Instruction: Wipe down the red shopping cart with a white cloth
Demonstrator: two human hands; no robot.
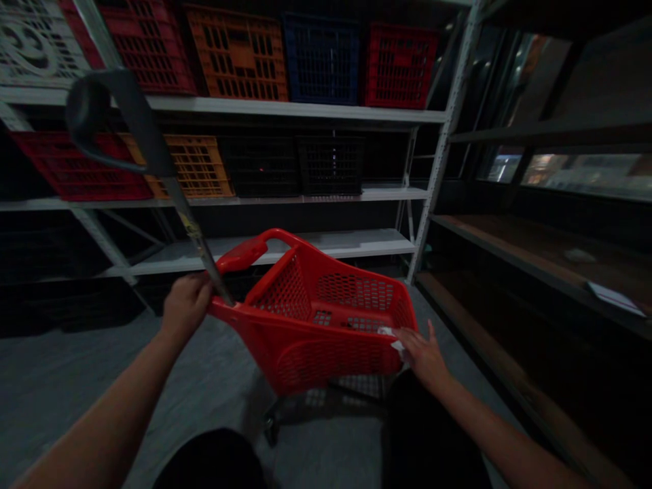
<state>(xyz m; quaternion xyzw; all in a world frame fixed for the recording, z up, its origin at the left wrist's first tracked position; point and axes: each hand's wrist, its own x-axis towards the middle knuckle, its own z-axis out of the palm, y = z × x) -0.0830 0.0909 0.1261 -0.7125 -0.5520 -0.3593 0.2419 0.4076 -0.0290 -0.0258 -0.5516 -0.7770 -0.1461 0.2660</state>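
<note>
A handsaw (163,163) hangs tilted in the left hand (186,305), its dark looped handle (89,112) high in the view and its narrow blade (192,234) running down to the fist. The left fingers curl closed around the lower end of the blade, just beside the near corner of a red plastic shopping cart (326,360). The saw looks stiff and fairly light, but it would sit better by its handle than by the blade, whose teeth may bite. The right hand (422,356) rests on the cart's far rim, its fingers loosely spread and the thumb raised. A white scrap of paper (390,338) lies under the fingertips, though in this dim light I cannot tell if it is pinched. The cart looks light and rolls on small wheels, and its red handle (242,255) offers the natural hold. Beyond it stand white metal shelves (285,109) of orange, blue, red and black crates, with dark wooden shelving (534,251) to the right.
</note>
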